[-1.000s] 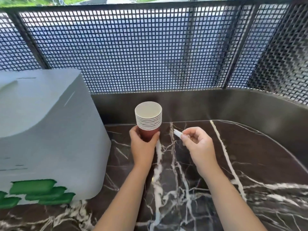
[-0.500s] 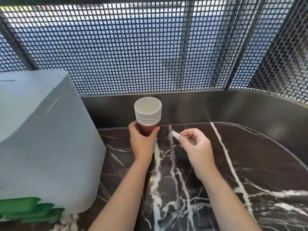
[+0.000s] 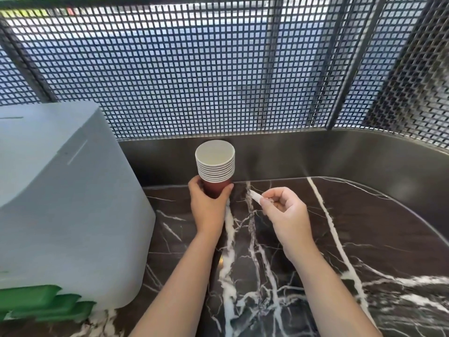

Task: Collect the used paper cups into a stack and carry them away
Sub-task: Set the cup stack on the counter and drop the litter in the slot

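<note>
Two bare forearms reach in from 6 o'clock over a dark marble countertop (image 3: 364, 239) with white veins. At centre, the left hand (image 3: 209, 207) wraps fingers and thumb round the red base of an upright stack of paper cups (image 3: 215, 166), white rims nested. Whether the stack rests on the counter is unclear. At the stack's 3 o'clock, apart from it, the right hand (image 3: 286, 215) pinches a small white scrap (image 3: 256, 196) at its fingertips. A pale grey box (image 3: 60, 203) with green markings stands at 9 o'clock. A black mesh screen (image 3: 218, 69) spans 12 o'clock.
</note>
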`<state>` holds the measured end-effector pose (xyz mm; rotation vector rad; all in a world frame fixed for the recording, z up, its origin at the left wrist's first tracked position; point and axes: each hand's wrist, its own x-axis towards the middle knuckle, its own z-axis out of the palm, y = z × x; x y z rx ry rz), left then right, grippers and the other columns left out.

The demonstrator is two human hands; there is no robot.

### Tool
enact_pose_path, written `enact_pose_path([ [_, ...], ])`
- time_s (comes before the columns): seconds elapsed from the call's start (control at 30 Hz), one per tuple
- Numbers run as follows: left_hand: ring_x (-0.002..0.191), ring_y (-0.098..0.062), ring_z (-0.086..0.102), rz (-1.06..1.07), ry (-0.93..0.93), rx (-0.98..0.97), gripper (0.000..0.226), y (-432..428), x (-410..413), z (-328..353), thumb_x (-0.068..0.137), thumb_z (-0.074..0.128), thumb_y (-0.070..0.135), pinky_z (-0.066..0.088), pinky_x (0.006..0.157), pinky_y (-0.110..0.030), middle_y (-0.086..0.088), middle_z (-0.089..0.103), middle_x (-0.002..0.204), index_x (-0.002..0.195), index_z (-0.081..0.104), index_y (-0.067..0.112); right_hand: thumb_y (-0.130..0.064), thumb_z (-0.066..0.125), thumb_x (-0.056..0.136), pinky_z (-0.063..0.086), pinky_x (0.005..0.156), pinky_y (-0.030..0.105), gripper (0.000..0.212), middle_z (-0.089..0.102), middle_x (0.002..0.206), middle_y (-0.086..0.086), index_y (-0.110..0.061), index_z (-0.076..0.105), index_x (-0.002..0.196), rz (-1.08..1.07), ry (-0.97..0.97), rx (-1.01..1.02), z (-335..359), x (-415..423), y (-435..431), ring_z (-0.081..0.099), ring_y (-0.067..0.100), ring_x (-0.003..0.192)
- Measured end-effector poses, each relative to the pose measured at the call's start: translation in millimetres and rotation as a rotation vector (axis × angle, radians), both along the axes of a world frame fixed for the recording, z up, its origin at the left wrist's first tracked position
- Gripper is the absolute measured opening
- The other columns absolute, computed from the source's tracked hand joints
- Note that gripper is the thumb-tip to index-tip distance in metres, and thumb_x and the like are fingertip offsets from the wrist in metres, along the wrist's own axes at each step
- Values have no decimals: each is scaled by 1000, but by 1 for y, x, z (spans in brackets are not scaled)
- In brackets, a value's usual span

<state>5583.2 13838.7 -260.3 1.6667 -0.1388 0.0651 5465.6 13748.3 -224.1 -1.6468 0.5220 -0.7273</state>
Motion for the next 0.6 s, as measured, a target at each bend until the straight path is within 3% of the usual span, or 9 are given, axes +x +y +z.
enact_pose_path([
  [0.2,101,-5,53,-38,10,11,64,5,-2,4,67,81,23,37,74,-5,10,54,112,116,41,27,-9,63,80,44,56,11,13,60,67,-7,-20,61,75,-12,-2,-31,2,-1,0,51,-1,58],
  [0.43,116,-10,47,-57,44,79,83,17,-10,6,68,81,26,38,93,-22,0,49,132,136,33,16,-11,63,80,45,55,16,14,59,66,-6,-23,61,74,-11,8,-30,0,-8,2,51,5,60],
  [0.6,118,-6,43,-9,23,145,74,31,-36,11,74,76,32,33,93,-20,1,46,135,135,36,17,-12,63,81,44,55,18,15,59,67,-2,-24,60,74,-31,46,-52,-1,-19,9,51,6,60],
])
